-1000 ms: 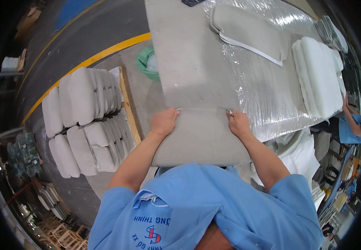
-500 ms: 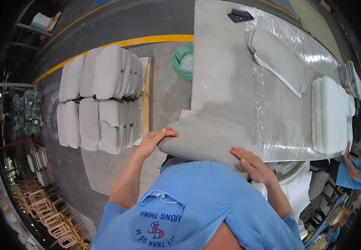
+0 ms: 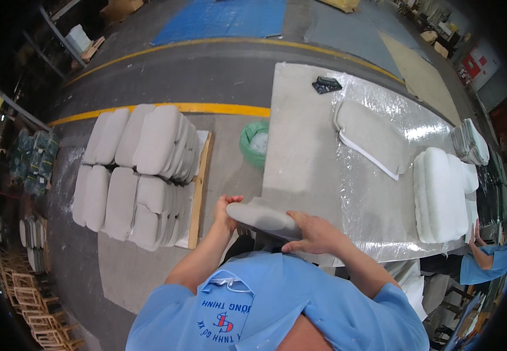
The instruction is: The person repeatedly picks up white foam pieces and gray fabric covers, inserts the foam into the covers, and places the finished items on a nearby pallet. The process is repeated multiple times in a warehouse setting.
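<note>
Close to my body, at the near edge of the covered table [image 3: 306,164], a grey fabric cushion [image 3: 260,216] is tipped up so that its narrow side faces me. My left hand [image 3: 225,214] is closed round its left end, the fingertips partly hidden behind it. Around the right end my right hand [image 3: 316,233] grips, thumb below and fingers on top. Farther off on the table lies another grey cushion cover [image 3: 373,136] with a white edge showing. A dark handheld tool [image 3: 327,85] rests at the table's far side.
Stacked grey cushions [image 3: 157,140] stand on a wooden pallet [image 3: 201,193] to the left. A green bag [image 3: 254,143] sits beside the table. White foam pads [image 3: 440,196] and folded grey covers [image 3: 471,142] are at the right, where another person [image 3: 490,260] works. Wooden chair frames [image 3: 40,304] stand lower left.
The cushion, flat under my hands before, is now tilted up on edge and gripped at both ends. My right hand has moved left. The whole view has tilted upward.
</note>
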A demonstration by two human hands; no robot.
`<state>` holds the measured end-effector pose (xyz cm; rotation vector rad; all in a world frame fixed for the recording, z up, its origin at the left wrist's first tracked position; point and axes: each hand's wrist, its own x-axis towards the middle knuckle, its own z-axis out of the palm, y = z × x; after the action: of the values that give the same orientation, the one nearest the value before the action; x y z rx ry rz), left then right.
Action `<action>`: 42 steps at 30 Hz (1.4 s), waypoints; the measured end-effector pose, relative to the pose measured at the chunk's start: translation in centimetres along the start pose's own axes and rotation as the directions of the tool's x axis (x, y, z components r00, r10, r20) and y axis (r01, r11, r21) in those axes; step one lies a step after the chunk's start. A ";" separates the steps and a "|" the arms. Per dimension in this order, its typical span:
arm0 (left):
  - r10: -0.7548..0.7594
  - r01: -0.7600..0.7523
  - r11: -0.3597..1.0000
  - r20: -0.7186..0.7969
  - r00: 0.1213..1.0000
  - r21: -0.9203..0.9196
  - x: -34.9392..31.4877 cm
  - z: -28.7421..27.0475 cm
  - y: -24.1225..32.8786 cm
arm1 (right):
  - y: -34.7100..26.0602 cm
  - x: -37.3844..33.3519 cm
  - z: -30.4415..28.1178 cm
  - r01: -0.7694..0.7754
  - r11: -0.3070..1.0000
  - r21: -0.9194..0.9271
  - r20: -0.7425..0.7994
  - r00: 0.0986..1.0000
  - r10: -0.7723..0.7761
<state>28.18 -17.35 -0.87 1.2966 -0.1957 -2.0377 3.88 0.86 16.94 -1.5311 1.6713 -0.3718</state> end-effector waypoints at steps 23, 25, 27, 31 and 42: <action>-0.439 -0.631 -0.164 0.517 0.735 0.758 -0.8 18.0 -3.2 | -1.0 -7.9 6.0 0.274 -0.093 0.957 -0.130 0.694 0.708; -0.524 -0.574 -0.252 0.389 0.758 0.779 -0.3 15.0 -4.2 | 0.4 -9.4 7.6 0.088 -0.156 0.984 0.023 0.801 0.598; -0.492 -0.648 -0.369 0.451 0.744 0.666 -0.9 13.7 -6.6 | 3.3 -11.9 9.7 -0.116 0.094 0.989 0.039 0.810 0.585; -0.291 -0.666 -0.263 0.600 0.745 0.699 1.5 11.0 -6.4 | 5.5 -14.8 4.3 -0.413 0.476 0.776 0.168 0.863 0.476; -0.580 -0.654 -0.440 0.361 0.730 0.615 2.9 13.7 -3.5 | 19.3 3.5 -3.1 -0.479 0.872 -0.104 -0.106 0.877 0.469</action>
<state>14.27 -19.81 2.02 0.7702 -3.2748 -1.5580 -11.36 0.88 4.24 -1.1435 2.0952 -0.0607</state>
